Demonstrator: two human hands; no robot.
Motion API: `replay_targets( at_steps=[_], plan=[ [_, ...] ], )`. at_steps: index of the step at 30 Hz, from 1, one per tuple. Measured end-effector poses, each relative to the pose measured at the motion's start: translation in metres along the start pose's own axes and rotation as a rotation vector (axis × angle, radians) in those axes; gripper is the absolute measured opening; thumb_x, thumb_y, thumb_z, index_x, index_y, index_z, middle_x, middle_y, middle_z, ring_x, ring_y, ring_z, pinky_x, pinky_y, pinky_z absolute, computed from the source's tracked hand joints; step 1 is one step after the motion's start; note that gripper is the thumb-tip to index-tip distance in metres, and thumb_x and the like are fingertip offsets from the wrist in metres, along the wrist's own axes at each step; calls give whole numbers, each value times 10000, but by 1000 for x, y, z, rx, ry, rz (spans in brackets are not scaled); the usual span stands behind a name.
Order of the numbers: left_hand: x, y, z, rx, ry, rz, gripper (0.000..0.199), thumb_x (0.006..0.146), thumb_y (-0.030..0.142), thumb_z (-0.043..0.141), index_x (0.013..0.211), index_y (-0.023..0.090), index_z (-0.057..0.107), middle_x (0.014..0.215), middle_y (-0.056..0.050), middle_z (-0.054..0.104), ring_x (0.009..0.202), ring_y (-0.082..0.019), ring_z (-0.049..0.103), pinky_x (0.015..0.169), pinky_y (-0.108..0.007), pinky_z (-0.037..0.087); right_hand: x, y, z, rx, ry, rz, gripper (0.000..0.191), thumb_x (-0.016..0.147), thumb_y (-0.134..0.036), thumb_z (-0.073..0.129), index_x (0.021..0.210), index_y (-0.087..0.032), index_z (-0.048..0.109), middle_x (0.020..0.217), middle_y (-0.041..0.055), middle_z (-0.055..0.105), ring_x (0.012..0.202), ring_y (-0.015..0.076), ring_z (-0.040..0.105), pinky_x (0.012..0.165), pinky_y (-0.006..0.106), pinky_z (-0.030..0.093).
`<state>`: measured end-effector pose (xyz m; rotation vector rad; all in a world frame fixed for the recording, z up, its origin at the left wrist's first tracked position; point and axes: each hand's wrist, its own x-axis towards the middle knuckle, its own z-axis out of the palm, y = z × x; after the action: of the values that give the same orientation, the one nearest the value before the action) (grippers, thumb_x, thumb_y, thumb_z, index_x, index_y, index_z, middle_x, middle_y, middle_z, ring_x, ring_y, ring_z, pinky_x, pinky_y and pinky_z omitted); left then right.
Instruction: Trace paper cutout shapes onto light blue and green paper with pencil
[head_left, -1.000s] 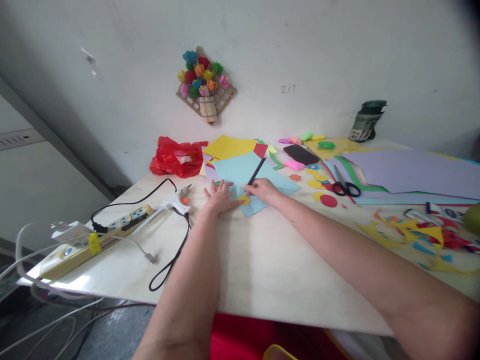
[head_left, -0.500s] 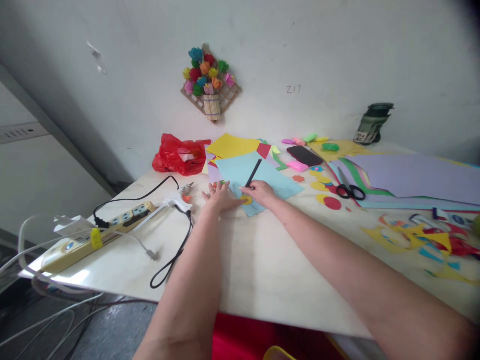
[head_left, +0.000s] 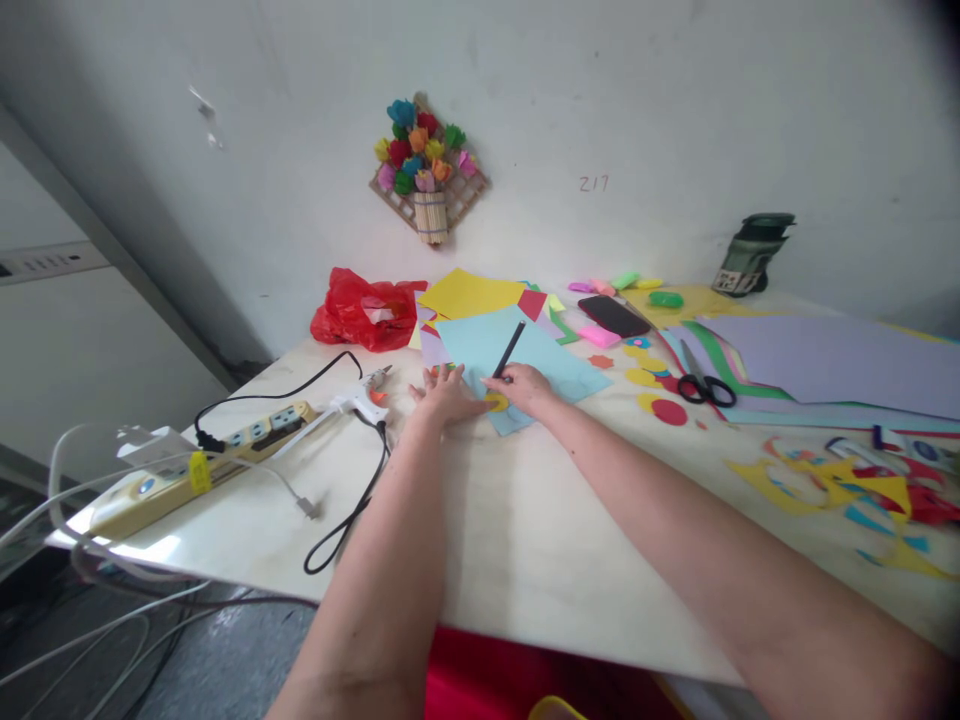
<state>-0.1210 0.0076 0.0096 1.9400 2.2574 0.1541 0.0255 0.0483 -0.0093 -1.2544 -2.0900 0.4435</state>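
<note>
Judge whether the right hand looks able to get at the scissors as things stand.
Probably yes: the scissors lie uncovered to its right, with only flat paper circles between. But the right hand holds a black pen, which may hinder gripping.

Both arms reach forward, left hand (head_left: 445, 397) spread flat, right hand (head_left: 525, 387) pinched in a grip.

The left hand (head_left: 444, 400) and right hand (head_left: 526, 388) are bare, as are the forearms (head_left: 397, 510), the right bearing a small spot (head_left: 573, 452).
</note>
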Motion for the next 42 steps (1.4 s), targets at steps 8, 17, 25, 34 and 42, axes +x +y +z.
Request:
replay_targets(
  at_steps=[8,17,25,34,42],
  plan=[
    [-1,0,-2,9,-16,2,847,574,603,465,1285,294,123,1375,-43,34,1199,-343,-86,863,-625,31,-2,-3,-3,-3,-11,18,404,646,-570,444,684,-213,629,807,10,611,666,101,524,535,191,337],
    [1,0,1,53,-8,-11,862,575,639,443,1287,295,102,1376,-33,31,1202,-336,-83,864,-620,54,0,0,0,-26,-16,9,415,651,-574,433,703,-212,629,816,8,610,684,98,523,542,183,330],
    [4,-1,3,63,5,-6,857,579,638,433,1289,287,105,1375,-37,35,1204,-345,-53,864,-618,45,-2,-3,-3,-37,-5,38,399,653,-559,445,686,-204,624,832,7,612,663,90,517,517,185,310],
    [2,-1,1,45,-7,17,868,574,643,429,1292,285,97,1376,-28,30,1203,-343,-64,861,-619,45,-1,1,0,-1,38,21,363,662,-522,463,674,-198,628,786,15,601,660,91,511,542,183,327],
    [1,-1,1,35,-7,12,893,557,660,424,1293,274,99,1376,-35,31,1205,-337,-62,875,-602,24,-2,-1,-3,27,69,55,284,665,-429,507,649,-172,627,756,29,592,662,97,518,587,187,360]
  ],
)
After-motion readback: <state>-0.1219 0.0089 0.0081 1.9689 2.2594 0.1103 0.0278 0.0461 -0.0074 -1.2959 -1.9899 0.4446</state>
